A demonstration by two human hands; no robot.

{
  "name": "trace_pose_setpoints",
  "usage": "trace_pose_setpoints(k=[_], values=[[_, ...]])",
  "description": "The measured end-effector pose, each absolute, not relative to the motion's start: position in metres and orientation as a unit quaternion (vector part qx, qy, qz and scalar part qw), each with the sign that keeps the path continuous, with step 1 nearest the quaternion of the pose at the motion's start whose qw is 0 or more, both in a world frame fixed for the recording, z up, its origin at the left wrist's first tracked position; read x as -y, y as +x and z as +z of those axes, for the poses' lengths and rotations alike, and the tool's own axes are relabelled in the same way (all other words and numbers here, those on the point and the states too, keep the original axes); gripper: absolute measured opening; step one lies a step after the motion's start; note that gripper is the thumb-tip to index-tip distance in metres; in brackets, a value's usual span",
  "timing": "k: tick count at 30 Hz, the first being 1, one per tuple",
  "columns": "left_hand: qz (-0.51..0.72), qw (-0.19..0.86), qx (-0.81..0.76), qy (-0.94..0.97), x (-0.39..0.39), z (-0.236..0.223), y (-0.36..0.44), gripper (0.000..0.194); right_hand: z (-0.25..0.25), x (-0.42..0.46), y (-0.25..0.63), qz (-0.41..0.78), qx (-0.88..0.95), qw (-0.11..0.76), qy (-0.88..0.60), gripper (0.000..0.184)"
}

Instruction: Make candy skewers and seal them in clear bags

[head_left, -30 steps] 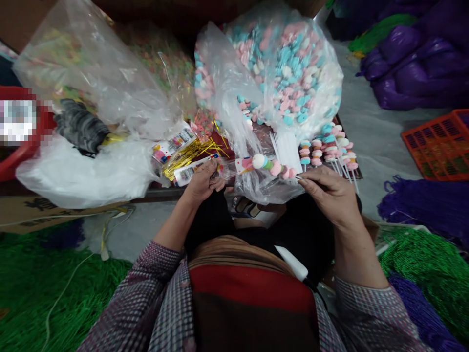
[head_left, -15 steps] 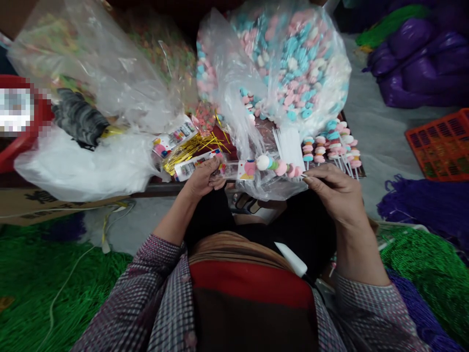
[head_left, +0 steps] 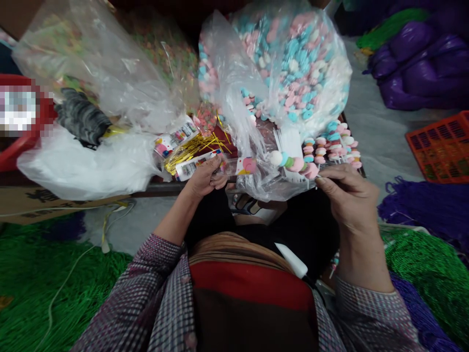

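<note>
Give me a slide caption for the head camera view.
Left hand holds a clear printed wrapper; right hand pinches a skewer of pastel pieces at one end.

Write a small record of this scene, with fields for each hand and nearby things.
Left hand: holds flat, clear plastic sleeve with pink print
Right hand: pinches end of skewer of round pastel pieces
Skewer direction: white round piece toward sleeve
Near left hand: thin, shiny gold strips
Near right hand: more pastel skewers
Beyond: clear plastic bag of pastel pieces
</note>
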State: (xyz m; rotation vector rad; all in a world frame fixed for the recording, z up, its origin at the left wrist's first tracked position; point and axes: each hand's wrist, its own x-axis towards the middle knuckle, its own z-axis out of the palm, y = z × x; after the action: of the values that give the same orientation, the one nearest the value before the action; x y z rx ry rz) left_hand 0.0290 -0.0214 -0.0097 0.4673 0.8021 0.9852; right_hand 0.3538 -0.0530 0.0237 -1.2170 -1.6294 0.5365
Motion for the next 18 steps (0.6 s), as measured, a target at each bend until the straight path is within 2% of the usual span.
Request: trace_pose_setpoints(k=[6, 18], values=[[0.46, 0.785, -0.331, 0.251, 0.022, -0.014, 0.029, 0.041, 0.029, 0.055, 0.342, 0.218, 0.694, 0.468, -0.502, 0.002], [0.461, 0.777, -0.367, 0.219, 0.022, -0.014, 0.031, 0.037, 0.028, 0.059, 0.351, 0.201, 0.716, 0.437, -0.506, 0.006]])
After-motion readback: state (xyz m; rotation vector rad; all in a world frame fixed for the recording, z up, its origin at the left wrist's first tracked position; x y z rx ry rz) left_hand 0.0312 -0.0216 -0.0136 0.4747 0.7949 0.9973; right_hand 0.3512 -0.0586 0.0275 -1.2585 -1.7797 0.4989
